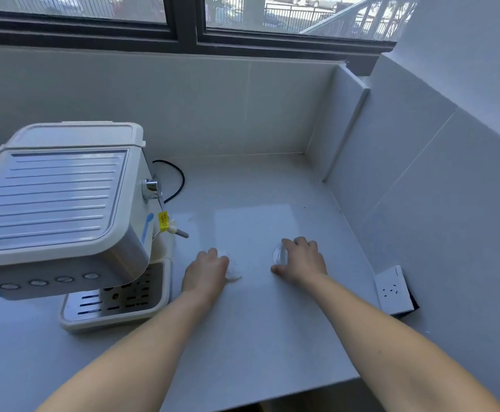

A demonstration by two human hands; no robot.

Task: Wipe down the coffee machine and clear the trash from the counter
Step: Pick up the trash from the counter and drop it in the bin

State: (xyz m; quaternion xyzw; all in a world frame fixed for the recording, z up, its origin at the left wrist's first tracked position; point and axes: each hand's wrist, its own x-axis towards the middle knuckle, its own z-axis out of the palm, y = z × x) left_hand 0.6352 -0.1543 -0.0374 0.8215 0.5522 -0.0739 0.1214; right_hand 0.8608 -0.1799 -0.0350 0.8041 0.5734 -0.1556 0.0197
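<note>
One espresso machine [61, 200], white with a ribbed top plate, stands on the left of the white counter [257, 337]. Its front panel carries four round buttons [49, 281]; no marking on them is legible. One slotted drip tray [118, 304] sits at its base. One chrome knob [150, 187] projects from its right side, above one steam wand [180, 232]. One yellow tag [163, 220] hangs on the wand; its dark print is too small to read. One black cord [177, 179] loops on the counter behind the machine.

Two items of trash lie to the right of the drip tray. The left hand [205, 273] rests palm down on one crumpled white tissue [233, 270], with its fingers curled over it. The right hand [302, 260] has its thumb and fingers curved around one small clear plastic cup [280, 254], which sits on the counter. The tissue and the cup lie near each other but apart.

One white wall socket [392, 289] is mounted on the tiled wall at right. One dark-framed window [183, 19] runs above the backsplash.
</note>
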